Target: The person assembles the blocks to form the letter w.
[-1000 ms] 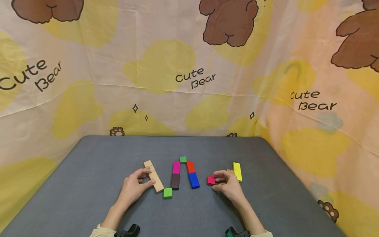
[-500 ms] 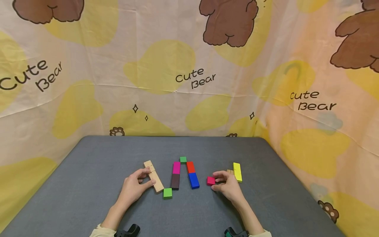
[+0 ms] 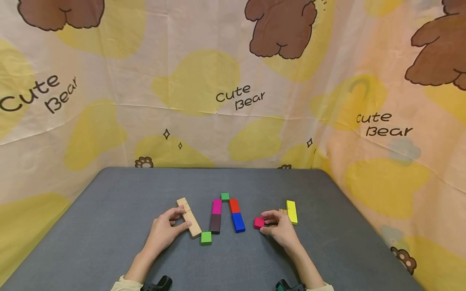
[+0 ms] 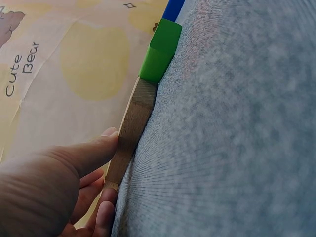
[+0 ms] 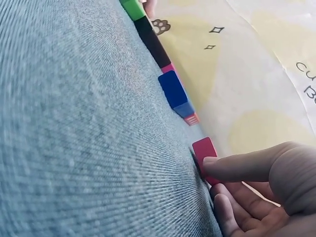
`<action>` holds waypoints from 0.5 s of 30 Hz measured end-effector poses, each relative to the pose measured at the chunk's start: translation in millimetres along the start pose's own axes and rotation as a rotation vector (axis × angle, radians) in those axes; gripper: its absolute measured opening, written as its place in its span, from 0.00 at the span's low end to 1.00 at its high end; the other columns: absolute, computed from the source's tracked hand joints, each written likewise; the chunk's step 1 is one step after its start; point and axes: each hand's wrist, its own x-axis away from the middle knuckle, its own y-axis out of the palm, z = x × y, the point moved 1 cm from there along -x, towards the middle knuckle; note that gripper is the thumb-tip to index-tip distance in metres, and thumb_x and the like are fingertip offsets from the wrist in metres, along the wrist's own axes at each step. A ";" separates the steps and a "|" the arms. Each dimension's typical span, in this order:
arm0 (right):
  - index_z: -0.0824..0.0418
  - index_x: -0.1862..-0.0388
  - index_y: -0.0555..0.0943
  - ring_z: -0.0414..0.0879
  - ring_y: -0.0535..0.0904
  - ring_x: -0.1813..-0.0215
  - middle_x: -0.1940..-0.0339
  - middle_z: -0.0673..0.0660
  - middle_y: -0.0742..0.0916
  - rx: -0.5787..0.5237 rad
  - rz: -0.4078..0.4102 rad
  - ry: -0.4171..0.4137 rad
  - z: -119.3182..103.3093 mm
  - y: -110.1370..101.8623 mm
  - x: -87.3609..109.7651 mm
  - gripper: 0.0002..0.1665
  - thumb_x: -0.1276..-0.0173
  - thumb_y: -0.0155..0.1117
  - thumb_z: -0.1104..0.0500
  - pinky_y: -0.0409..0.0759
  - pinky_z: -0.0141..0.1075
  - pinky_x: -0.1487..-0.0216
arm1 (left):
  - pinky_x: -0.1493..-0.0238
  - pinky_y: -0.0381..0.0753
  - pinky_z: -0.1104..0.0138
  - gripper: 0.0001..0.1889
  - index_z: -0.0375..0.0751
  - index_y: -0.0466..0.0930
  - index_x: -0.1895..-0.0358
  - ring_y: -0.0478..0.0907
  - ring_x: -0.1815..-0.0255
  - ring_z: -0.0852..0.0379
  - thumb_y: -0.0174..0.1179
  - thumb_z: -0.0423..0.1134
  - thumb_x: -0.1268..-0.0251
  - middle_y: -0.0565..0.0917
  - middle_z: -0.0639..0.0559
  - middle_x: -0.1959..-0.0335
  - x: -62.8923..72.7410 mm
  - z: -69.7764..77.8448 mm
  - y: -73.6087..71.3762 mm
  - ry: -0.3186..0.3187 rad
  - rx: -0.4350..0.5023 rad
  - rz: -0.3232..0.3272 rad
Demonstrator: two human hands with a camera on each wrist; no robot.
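Pinching wooden blocks [image 3: 194, 228] with left hand [image 3: 165, 227], red block [image 3: 259, 223] with right hand [image 3: 283, 229]. Observed blue block [image 3: 238, 222] between hands, wooden piece [image 3: 282, 211] partly hidden behind right hand beside yellow block [image 3: 292, 211]. Noted all on grey counter [image 3: 225, 264], bear-print cloth [image 3: 218, 133] beyond.

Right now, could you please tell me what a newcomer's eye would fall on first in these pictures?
Perhaps the magenta block and blue block, vivid near the middle of the gray table. Then the left grip, pinching the wood pair to their left, and the right grip, pinching the red block to their right. Behind, brown bears stand out along the top of the backdrop.
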 end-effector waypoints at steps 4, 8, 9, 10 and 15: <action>0.65 0.52 0.83 0.52 0.78 0.53 0.54 0.56 0.84 -0.016 0.000 0.008 -1.3 -0.1 0.9 0.24 0.49 0.75 0.75 0.82 0.40 0.54 | 0.46 0.79 0.51 0.24 0.36 0.81 0.45 0.78 0.44 0.45 0.73 0.43 0.43 0.80 0.44 0.40 0.3 0.3 0.1 0.001 -0.001 0.001; 0.66 0.51 0.83 0.52 0.78 0.53 0.54 0.57 0.84 -0.053 -0.005 0.016 -3.3 -0.5 1.4 0.24 0.49 0.75 0.75 0.83 0.40 0.54 | 0.47 0.79 0.51 0.24 0.36 0.81 0.45 0.78 0.45 0.45 0.73 0.43 0.43 0.80 0.43 0.40 0.4 0.5 -0.1 0.004 -0.003 0.002; 0.66 0.51 0.83 0.52 0.79 0.53 0.54 0.57 0.84 -0.064 -0.008 0.016 -3.9 -0.5 1.6 0.24 0.49 0.75 0.75 0.83 0.40 0.54 | 0.47 0.79 0.51 0.24 0.36 0.81 0.45 0.78 0.45 0.45 0.73 0.43 0.43 0.80 0.43 0.40 0.6 0.6 -0.2 0.005 -0.003 0.003; 0.66 0.51 0.83 0.52 0.79 0.53 0.55 0.57 0.84 -0.076 -0.012 0.019 -4.5 -0.5 2.0 0.24 0.49 0.75 0.75 0.83 0.40 0.54 | 0.47 0.79 0.51 0.24 0.36 0.81 0.45 0.78 0.45 0.45 0.73 0.43 0.43 0.80 0.43 0.40 0.6 0.6 -0.3 0.006 -0.001 0.003; 0.66 0.50 0.82 0.52 0.78 0.53 0.54 0.57 0.84 -0.105 -0.042 0.028 -7.7 0.0 3.4 0.25 0.49 0.76 0.74 0.83 0.40 0.53 | 0.47 0.79 0.51 0.24 0.36 0.81 0.45 0.78 0.45 0.45 0.73 0.43 0.43 0.80 0.43 0.40 0.6 0.3 0.1 0.011 0.000 0.005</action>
